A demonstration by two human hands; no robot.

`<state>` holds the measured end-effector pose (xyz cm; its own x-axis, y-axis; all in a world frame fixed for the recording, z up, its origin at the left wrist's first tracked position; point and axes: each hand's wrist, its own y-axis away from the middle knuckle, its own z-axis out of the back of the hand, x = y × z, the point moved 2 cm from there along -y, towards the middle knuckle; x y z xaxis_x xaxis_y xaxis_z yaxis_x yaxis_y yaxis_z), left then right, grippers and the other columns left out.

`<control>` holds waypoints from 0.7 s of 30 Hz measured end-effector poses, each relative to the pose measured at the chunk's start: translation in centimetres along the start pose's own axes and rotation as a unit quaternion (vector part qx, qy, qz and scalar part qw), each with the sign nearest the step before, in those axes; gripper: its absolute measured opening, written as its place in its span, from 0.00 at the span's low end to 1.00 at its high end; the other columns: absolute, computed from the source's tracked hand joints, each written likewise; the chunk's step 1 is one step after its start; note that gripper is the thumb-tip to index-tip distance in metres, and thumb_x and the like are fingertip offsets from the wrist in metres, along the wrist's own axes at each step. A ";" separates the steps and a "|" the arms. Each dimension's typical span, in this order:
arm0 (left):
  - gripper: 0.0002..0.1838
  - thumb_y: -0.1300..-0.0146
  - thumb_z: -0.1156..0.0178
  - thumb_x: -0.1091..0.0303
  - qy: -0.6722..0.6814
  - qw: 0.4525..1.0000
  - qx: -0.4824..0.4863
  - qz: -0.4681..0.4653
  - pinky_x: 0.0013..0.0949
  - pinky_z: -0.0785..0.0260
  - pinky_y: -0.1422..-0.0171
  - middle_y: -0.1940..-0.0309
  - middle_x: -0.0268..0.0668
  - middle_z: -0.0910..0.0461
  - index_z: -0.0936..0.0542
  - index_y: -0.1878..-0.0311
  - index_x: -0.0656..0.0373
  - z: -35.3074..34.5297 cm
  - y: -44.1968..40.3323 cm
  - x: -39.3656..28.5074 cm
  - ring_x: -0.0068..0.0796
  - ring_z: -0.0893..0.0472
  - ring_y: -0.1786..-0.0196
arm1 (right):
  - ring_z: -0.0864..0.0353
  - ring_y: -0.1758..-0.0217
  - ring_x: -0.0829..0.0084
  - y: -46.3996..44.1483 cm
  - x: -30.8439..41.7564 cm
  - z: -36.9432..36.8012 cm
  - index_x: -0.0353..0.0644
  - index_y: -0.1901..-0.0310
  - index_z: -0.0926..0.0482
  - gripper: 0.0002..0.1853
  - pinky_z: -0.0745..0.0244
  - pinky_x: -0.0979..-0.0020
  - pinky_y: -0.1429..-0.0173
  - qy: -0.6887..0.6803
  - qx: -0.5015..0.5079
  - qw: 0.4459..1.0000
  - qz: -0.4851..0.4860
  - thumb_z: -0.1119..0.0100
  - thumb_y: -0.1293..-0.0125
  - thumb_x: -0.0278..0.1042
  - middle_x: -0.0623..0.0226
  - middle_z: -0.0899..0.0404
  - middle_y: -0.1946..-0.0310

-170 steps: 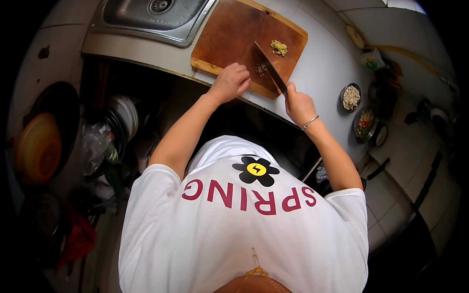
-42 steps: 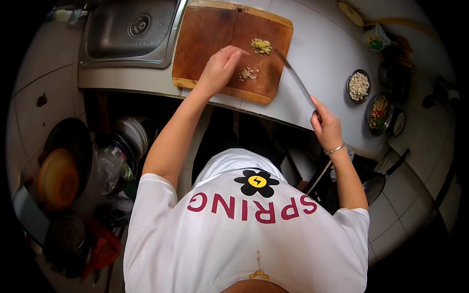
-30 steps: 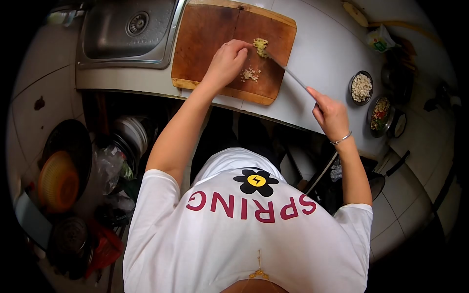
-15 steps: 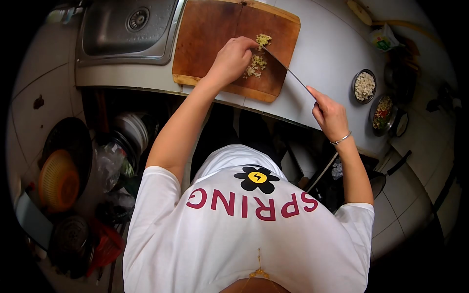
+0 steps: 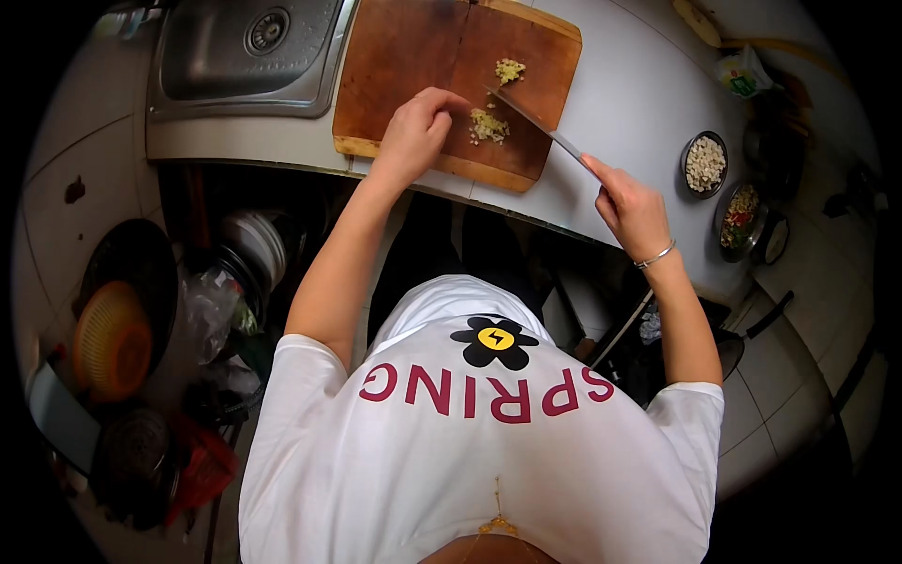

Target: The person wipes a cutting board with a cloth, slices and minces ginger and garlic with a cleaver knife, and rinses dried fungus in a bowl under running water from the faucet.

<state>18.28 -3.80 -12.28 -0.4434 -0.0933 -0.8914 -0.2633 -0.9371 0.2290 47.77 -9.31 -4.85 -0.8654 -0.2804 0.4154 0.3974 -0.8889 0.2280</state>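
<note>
Kitchen | steel sink (image 5: 246, 58) | cutting board (image 5: 399, 70) | food bowls (image 5: 705, 164) | tiled counter (image 5: 625, 85)

Cutting board (image 5: 395, 66): brown wood, paler edge strips, lying flat. Far pile (image 5: 509, 71): finely chopped, yellowish, on board. Near pile (image 5: 489, 126): chopped, yellowish and whitish bits. Knife (image 5: 542, 124): metal blade, nearly edge-on, slanting over board's right edge, tip between the 2 piles.

The cutting board (image 5: 399, 70) is reddish brown, the shirt (image 5: 470, 470) white with maroon letters.
</note>
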 end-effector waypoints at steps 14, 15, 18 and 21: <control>0.16 0.38 0.51 0.76 -0.076 0.996 0.030 -0.046 0.37 0.31 0.39 0.49 0.47 0.22 0.22 0.49 0.67 -2.0 1.4 -0.4 0.44 0.22 0.46 | 0.23 0.73 0.59 2.2 1.7 -1.6 0.52 0.41 0.24 0.27 0.26 0.61 0.68 -0.047 0.009 0.999 0.010 0.42 0.44 0.23 0.62 0.25 0.75; 0.16 0.37 0.51 0.76 -0.079 0.995 0.030 -0.045 0.37 0.31 0.40 0.49 0.47 0.22 0.22 0.49 0.67 -1.9 1.8 -0.8 0.44 0.22 0.46 | 0.23 0.73 0.59 2.5 2.0 -1.8 0.52 0.41 0.25 0.27 0.26 0.60 0.68 -0.052 0.010 0.999 0.015 0.42 0.44 0.23 0.62 0.25 0.75; 0.16 0.36 0.51 0.75 -0.034 0.999 0.012 -0.036 0.38 0.32 0.39 0.48 0.47 0.23 0.22 0.48 0.67 -1.6 2.8 -1.8 0.44 0.22 0.45 | 0.22 0.73 0.58 3.5 3.0 -2.0 0.51 0.40 0.25 0.27 0.26 0.60 0.67 -0.058 -0.006 0.998 -0.032 0.43 0.44 0.22 0.61 0.24 0.74; 0.16 0.34 0.51 0.74 0.002 1.000 -0.007 -0.026 0.37 0.34 0.36 0.45 0.48 0.23 0.23 0.45 0.67 -1.7 3.7 -2.2 0.44 0.24 0.41 | 0.22 0.72 0.57 4.2 3.4 -2.6 0.49 0.40 0.25 0.27 0.26 0.60 0.67 -0.078 -0.030 0.995 -0.063 0.44 0.43 0.22 0.60 0.23 0.74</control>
<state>19.73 -7.67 -10.15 -0.4269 -0.0457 -0.9031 -0.2731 -0.9456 0.1770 45.70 -14.98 -4.75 -0.8475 -0.1104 0.5192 0.2660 -0.9348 0.2354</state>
